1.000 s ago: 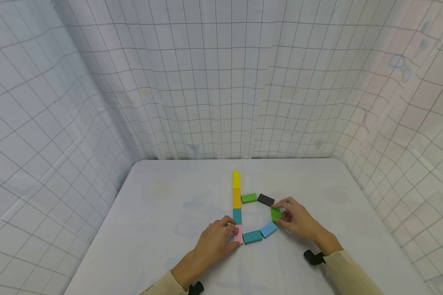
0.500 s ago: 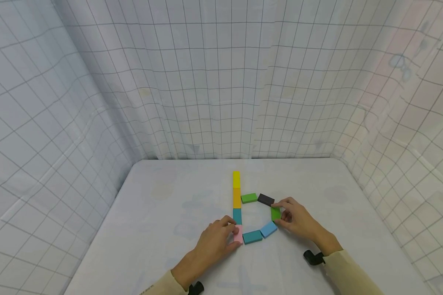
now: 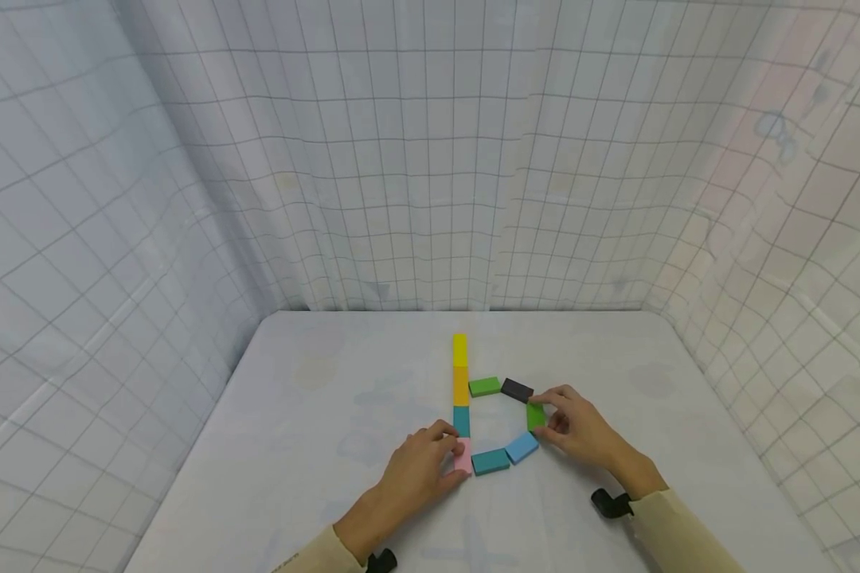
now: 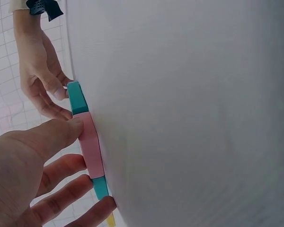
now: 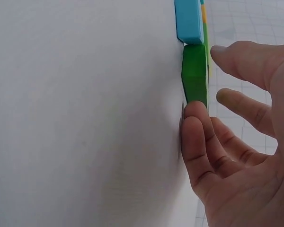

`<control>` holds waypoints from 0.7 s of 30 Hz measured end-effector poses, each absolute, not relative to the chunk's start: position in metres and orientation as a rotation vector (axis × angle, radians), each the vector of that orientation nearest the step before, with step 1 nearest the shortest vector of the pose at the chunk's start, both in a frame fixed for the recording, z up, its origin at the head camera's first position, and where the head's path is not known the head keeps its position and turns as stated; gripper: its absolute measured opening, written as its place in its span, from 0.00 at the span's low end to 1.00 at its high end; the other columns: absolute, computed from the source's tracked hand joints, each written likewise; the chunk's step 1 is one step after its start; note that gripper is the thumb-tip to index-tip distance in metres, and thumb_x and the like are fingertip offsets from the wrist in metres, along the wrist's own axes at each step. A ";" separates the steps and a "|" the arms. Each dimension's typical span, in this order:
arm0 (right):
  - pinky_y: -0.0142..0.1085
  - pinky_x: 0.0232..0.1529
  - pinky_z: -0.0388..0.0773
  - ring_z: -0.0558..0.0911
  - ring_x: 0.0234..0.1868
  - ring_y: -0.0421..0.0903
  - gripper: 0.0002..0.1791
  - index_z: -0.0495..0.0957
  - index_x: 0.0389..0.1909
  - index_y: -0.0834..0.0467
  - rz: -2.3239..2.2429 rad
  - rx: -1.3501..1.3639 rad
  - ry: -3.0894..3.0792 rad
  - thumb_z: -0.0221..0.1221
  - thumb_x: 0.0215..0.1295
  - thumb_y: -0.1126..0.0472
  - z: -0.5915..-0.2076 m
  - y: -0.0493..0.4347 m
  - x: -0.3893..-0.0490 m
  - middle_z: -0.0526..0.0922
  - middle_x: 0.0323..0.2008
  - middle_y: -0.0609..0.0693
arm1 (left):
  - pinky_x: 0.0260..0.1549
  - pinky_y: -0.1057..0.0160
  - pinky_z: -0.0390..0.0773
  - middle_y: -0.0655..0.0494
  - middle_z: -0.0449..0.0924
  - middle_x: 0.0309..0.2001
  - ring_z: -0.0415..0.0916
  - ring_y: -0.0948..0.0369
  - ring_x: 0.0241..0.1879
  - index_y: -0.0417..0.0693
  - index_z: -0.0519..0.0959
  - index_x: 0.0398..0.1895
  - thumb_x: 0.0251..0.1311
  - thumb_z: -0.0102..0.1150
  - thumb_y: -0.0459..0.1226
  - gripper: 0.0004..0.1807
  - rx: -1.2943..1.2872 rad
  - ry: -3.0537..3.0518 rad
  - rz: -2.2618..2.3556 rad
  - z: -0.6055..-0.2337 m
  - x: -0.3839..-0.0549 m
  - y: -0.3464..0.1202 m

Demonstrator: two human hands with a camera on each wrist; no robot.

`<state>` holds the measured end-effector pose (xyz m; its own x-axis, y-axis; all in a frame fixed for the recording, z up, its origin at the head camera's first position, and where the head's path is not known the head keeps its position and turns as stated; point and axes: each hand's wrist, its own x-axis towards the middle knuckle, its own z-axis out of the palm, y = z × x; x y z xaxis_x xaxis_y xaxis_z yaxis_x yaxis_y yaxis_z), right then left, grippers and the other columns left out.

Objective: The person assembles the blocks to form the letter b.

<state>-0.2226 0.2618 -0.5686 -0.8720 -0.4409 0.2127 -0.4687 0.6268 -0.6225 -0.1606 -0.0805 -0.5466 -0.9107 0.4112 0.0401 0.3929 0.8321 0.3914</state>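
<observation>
Both hands are on a flat layout of coloured blocks. In the head view my left hand (image 3: 417,468) spans the pink block (image 3: 463,456), thumb at its near end and fingertips at its far end. The left wrist view shows the thumb on the pink block (image 4: 91,146), between two teal blocks. My right hand (image 3: 579,428) spans a green block (image 3: 536,415) with thumb and forefinger at its ends. In the right wrist view fingertips meet one end of this green block (image 5: 195,73), and the thumb is beside its other end.
Beyond the left hand, a teal block (image 3: 461,422), an orange block (image 3: 460,386) and a yellow block (image 3: 459,350) make a straight column. A green block (image 3: 484,387), black block (image 3: 517,389), blue block (image 3: 521,447) and teal block (image 3: 490,461) curve round to the right on the white table (image 3: 315,398).
The head view has tilted very slightly, so the scene sits a little lower. Both hands and all the blocks keep their places.
</observation>
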 end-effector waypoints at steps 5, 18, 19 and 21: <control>0.31 0.44 0.86 0.81 0.40 0.30 0.27 0.86 0.71 0.57 1.086 0.769 -2.792 0.79 0.74 0.64 -0.567 0.264 -0.222 0.84 0.62 0.58 | 0.61 0.50 0.92 0.58 0.89 0.65 0.87 0.56 0.57 0.59 0.94 0.52 0.69 0.86 0.53 0.16 0.634 2.939 0.612 -0.547 -0.163 -0.080; 0.30 0.47 0.87 0.82 0.42 0.30 0.28 0.86 0.73 0.57 1.074 0.700 -2.822 0.79 0.75 0.63 -0.567 0.268 -0.223 0.84 0.65 0.60 | 0.67 0.50 0.91 0.58 0.89 0.66 0.89 0.57 0.61 0.55 0.94 0.62 0.69 0.85 0.54 0.24 0.637 2.894 0.651 -0.547 -0.167 -0.085; 0.31 0.47 0.88 0.83 0.42 0.30 0.28 0.85 0.73 0.57 1.074 0.696 -2.822 0.79 0.75 0.63 -0.567 0.268 -0.222 0.84 0.65 0.60 | 0.68 0.50 0.91 0.57 0.89 0.66 0.89 0.57 0.61 0.55 0.94 0.63 0.69 0.85 0.54 0.25 0.632 2.890 0.654 -0.547 -0.167 -0.085; 0.31 0.47 0.88 0.83 0.42 0.31 0.29 0.85 0.73 0.57 1.070 0.687 -2.817 0.79 0.75 0.63 -0.566 0.269 -0.222 0.84 0.65 0.60 | 0.69 0.49 0.91 0.57 0.88 0.68 0.89 0.56 0.63 0.55 0.93 0.65 0.69 0.85 0.54 0.26 0.620 2.880 0.661 -0.546 -0.167 -0.085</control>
<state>-0.2215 0.2689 -0.5656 -0.8999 -0.3876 0.1998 -0.4225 0.6616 -0.6195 -0.1671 -0.0854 -0.5457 -0.9085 0.4171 -0.0262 0.3639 0.8203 0.4413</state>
